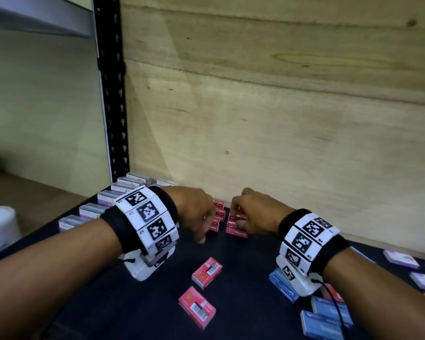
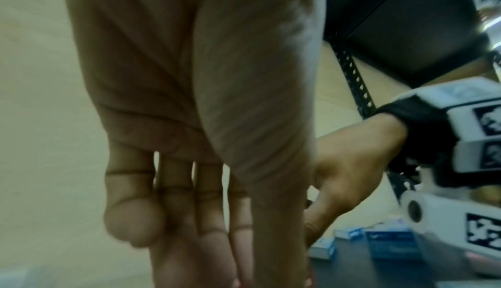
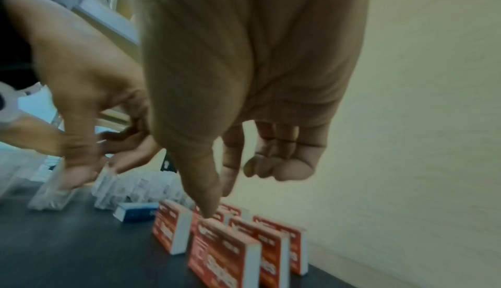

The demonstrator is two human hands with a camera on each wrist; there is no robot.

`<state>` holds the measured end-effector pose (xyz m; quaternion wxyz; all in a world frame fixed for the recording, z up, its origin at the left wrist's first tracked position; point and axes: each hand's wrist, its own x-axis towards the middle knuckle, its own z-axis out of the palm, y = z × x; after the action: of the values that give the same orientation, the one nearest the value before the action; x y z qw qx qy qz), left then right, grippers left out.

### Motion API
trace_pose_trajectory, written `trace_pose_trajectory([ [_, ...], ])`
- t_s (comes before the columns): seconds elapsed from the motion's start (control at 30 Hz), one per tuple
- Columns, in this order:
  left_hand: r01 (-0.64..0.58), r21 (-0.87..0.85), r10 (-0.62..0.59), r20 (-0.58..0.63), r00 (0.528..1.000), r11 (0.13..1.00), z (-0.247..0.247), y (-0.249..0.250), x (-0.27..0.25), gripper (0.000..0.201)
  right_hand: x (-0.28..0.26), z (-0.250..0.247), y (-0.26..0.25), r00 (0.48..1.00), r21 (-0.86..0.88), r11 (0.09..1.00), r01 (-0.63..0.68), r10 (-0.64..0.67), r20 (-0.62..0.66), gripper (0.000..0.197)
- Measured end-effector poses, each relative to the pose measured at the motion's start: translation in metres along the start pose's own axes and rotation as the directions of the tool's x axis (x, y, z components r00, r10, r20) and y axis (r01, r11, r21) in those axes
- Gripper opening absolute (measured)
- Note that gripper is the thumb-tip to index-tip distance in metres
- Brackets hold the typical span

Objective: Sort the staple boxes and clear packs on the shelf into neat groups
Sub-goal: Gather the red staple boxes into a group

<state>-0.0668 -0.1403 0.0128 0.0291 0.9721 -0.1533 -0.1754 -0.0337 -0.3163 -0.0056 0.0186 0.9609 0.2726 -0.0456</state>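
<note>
Both hands over red staple boxes [image 1: 236, 223] at shelf [image 1: 133, 303] back wall. Right hand [image 1: 254, 214]: thumb touches box, fingers curled, gripping nothing. Left hand [image 1: 194, 212]: fingers straight.

Left hand [image 1: 195, 214] and right hand [image 1: 253, 214] cover most of the red staple boxes [image 1: 231, 220] at the plywood back wall [image 1: 280, 119]; grip unclear in head view. Left wrist view: fingertips cut off at bottom edge. Blue boxes [image 1: 326, 317] near that wall's right end are cropped and blurred.
</note>
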Motion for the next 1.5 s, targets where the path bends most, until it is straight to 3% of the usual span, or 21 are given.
trace_pose_trajectory([
  [0.07, -0.042, -0.019, 0.044, 0.108, 0.993, 0.999, 0.008, 0.001, -0.013, 0.023, -0.007, -0.003, -0.008, 0.993, 0.085, 0.991, 0.103, -0.108, 0.047, 0.024],
  [0.17, -0.093, -0.064, 0.104, 0.214, 0.971, 0.994, 0.019, 0.003, -0.028, 0.023, -0.018, -0.002, -0.025, 0.955, 0.13, 0.977, 0.166, -0.192, 0.225, 0.032],
  [0.3, -0.126, -0.112, 0.149, 0.222, 0.964, 0.986, 0.029, 0.004, -0.047, 0.033, -0.024, 0.009, -0.044, 0.916, 0.124, 0.974, 0.191, -0.222, 0.335, 0.056],
  [0.47, -0.152, -0.087, 0.165, 0.173, 0.971, 0.985, 0.043, 0.008, -0.061, 0.044, -0.026, 0.013, -0.054, 0.919, 0.089, 0.976, 0.196, -0.215, 0.331, 0.054],
  [0.7, -0.176, -0.052, 0.181, 0.098, 0.979, 0.983, 0.058, 0.002, -0.07, 0.037, -0.035, 0.018, -0.042, 0.952, 0.075, 0.991, 0.111, -0.127, 0.278, 0.039],
  [0.9, -0.107, -0.072, 0.106, -0.024, 0.994, 0.992, 0.066, -0.019, -0.073, 0.036, -0.04, 0.013, -0.025, 0.959, 0.079, 0.996, 0.043, -0.064, 0.275, 0.025],
  [1.1, -0.07, 0.047, 0.07, -0.005, 0.998, 0.996, 0.057, -0.026, -0.063, 0.038, -0.038, 0.012, -0.017, 0.961, 0.096, 0.995, 0.033, -0.058, 0.272, 0.021],
  [1.23, -0.039, 0.167, 0.025, 0.085, 0.996, 0.985, 0.048, -0.014, -0.053, 0.035, -0.037, 0.012, -0.01, 0.965, 0.147, 0.989, 0.015, -0.053, 0.256, 0.013],
  [1.5, 0.032, 0.091, -0.038, 0.066, 0.997, 0.995, 0.034, -0.015, -0.036, 0.036, -0.038, 0.016, -0.007, 0.965, 0.207, 0.978, -0.03, -0.026, 0.262, 0.016],
])
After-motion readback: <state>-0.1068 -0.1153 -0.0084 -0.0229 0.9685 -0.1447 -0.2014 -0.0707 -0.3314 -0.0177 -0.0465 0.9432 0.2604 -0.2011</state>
